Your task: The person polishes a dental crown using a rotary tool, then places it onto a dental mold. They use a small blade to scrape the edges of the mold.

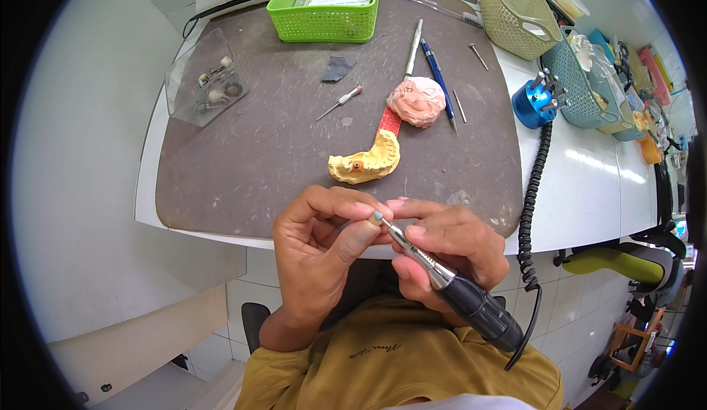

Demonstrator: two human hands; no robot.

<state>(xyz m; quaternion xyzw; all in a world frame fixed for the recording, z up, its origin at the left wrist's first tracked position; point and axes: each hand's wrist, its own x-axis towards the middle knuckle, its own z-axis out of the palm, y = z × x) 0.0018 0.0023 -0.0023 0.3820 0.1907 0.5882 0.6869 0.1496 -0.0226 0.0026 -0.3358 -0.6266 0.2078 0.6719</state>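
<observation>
While a small pale piece (376, 218) sits near the front edge of the worktop (243, 160), the left hand (313, 244) has its grip clamped on it, and the right hand (468, 244) grasps a black-and-silver handpiece (479, 310), tip at the piece. Beyond lie a yellow dental cast (377, 163), a pink lump (418, 102) and, farthest, a green basket (322, 29).

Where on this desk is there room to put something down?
The mat is bare at its left front, between the clear tray and left hand. So is the white desk right of the coiled cord, nearer than the blue holder and teal basket. It's crowded mid-mat, around the yellow cast, pink lump and blue pencil.
</observation>
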